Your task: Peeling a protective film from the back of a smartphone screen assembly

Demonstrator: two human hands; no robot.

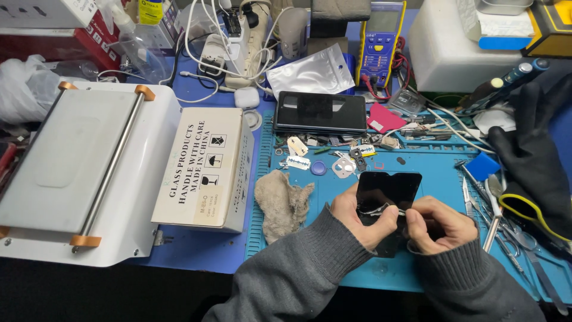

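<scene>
1. Between both hands, low on the blue work mat (417,268), a dark phone screen panel (388,189) is held tilted
2. Left hand (363,217) fingers curl around its lower edge, thumb pressed on the glass
3. Right hand (438,225) fingertips pinch a thin metal tool (400,211) against the panel
4. Just left lies a grey rag (283,203); razor blades (297,162) and small parts sit beyond
5. Farther left stand a cardboard box (205,167) and a white machine (77,173); a black glove (533,155) lies right
</scene>
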